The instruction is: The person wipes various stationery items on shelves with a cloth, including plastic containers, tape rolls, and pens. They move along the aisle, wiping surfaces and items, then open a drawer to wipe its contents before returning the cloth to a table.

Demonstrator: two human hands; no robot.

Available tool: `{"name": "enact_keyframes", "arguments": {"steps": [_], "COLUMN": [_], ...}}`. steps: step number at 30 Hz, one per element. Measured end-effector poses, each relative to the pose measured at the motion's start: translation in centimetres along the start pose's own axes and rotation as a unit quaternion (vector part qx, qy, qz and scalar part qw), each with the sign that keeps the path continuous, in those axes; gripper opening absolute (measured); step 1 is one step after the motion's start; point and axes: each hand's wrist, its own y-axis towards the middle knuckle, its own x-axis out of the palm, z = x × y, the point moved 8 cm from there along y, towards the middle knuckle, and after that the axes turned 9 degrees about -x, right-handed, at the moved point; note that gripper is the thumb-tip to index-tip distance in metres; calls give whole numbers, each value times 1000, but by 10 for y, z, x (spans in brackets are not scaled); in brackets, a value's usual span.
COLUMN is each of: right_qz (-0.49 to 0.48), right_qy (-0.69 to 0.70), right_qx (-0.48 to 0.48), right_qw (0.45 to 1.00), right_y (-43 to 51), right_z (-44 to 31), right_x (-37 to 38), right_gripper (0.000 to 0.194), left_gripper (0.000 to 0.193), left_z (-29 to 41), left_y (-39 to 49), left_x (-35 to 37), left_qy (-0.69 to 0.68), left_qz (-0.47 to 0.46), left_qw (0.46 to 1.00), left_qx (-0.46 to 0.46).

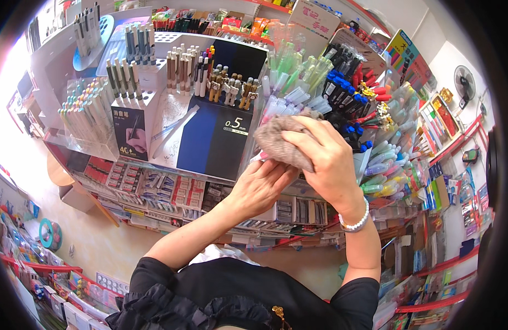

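Observation:
My right hand (330, 159) grips a bunched grey-brown cloth (278, 136) over the front of a clear holder of pastel-capped pens (287, 101). Just below the cloth is my left hand (264, 185), its fingers partly covered; a small pink and white thing shows at its fingertips, and I cannot tell what it is or how firmly it is held. Left of the hands stands a dark blue pen display (214, 144) with bear-trimmed pens (233, 90) upright in its top. Black pens with blue caps (344, 88) stand close to the right of the cloth.
White display boxes of pens (130, 119) stand on the counter at left. Bagged highlighters (385, 165) crowd the right side. Below the counter edge, shelves hold small boxes (188, 192). A wall fan (464, 84) is at upper right, and a teal reel (50, 234) is at lower left.

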Motion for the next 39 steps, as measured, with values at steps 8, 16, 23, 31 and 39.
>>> {"name": "enact_keyframes", "arguments": {"steps": [8, 16, 23, 31, 39], "right_qz": [39, 131, 171, 131, 149], "right_qy": [-29, -159, -164, -161, -119], "right_qx": [42, 64, 57, 81, 26], "right_qw": [998, 976, 970, 975, 981], "right_y": [-17, -20, 38, 5, -36], "right_z": [12, 34, 40, -2, -42], "right_x": [-25, -81, -39, 10, 22], "right_gripper": [53, 52, 53, 54, 40], "left_gripper": [60, 62, 65, 42, 63], "left_z": [1, 3, 5, 3, -5], "left_y": [-3, -2, 2, 0, -7], "left_x": [4, 4, -4, 2, 13], "left_qy": [9, 11, 27, 32, -54], "left_qz": [3, -4, -4, 13, -25], "left_qw": [1000, 1000, 1000, 999, 998], "left_qx": [7, 0, 10, 23, -20]}}
